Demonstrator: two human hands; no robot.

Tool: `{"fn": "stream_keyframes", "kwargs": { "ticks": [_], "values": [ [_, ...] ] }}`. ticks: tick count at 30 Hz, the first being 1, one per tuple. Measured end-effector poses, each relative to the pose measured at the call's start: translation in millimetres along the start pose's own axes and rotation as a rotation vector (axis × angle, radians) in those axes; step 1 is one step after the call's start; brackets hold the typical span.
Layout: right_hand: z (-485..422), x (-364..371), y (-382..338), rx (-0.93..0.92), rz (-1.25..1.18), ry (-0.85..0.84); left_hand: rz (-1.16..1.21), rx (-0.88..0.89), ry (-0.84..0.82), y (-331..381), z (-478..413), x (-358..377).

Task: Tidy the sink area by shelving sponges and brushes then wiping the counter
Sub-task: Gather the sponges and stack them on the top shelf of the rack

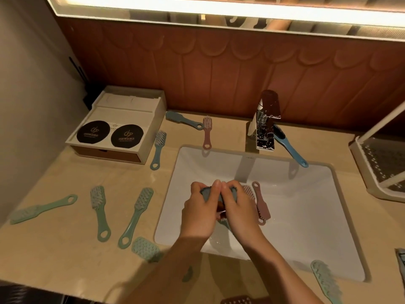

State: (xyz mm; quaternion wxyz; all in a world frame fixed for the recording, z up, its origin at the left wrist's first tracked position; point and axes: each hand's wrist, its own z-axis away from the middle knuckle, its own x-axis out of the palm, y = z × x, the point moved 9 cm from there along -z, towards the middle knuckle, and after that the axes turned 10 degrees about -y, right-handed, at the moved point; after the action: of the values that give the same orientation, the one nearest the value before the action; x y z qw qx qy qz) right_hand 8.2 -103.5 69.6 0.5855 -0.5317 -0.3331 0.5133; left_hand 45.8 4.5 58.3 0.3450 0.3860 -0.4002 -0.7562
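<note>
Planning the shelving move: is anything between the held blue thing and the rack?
Only pink brushes in the sink, right of the right hand holding the blue thing; lifted over them, nothing visible blocks the rack.

Nothing I can read on my feed. Item 1: left black round label [93, 132] and right black round label [127, 135], on top of the white box [153, 115] at the counter's [65, 249] back-left corner; each has a pale swirl logo over illegible lettering. Item 2: faint maker's mark [249, 157] on the sink's [306, 216] back rim, unreadable.
</note>
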Motion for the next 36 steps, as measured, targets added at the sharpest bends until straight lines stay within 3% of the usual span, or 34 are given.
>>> {"fn": "stream_keyframes", "kwargs": {
  "ticks": [3,10,18,23,29,32,36],
  "values": [
    [-0.1,-3.6,-4.2,-0.051,-0.020,0.065,-0.093,0.057,0.061,15.9,0.0,0.0],
    [0.6,-26.6,0.1,-0.024,0.052,0.167,-0.114,0.109,0.036,26.9,-7.5,24.2],
    [-4.7,-57.1,-1.2,0.002,0.209,0.114,-0.237,0.145,0.061,41.9,-7.6,49.6],
    [-1.2,-80.0,12.1,0.010,0.119,0.086,-0.309,0.215,0.013,59.0,-0.2,66.5],
    [13.9,-135.1,9.1,0.066,0.065,-0.151,-0.103,0.036,-0.258,72.2,-0.6,95.7],
    [26.1,-160.9,1.4,0.059,0.049,-0.223,-0.056,0.026,-0.289,88.7,4.6,111.8],
    [37.7,-207.4,-21.5,-0.068,0.125,-0.176,0.050,0.026,-0.307,118.4,11.0,135.2]
  ]
}}
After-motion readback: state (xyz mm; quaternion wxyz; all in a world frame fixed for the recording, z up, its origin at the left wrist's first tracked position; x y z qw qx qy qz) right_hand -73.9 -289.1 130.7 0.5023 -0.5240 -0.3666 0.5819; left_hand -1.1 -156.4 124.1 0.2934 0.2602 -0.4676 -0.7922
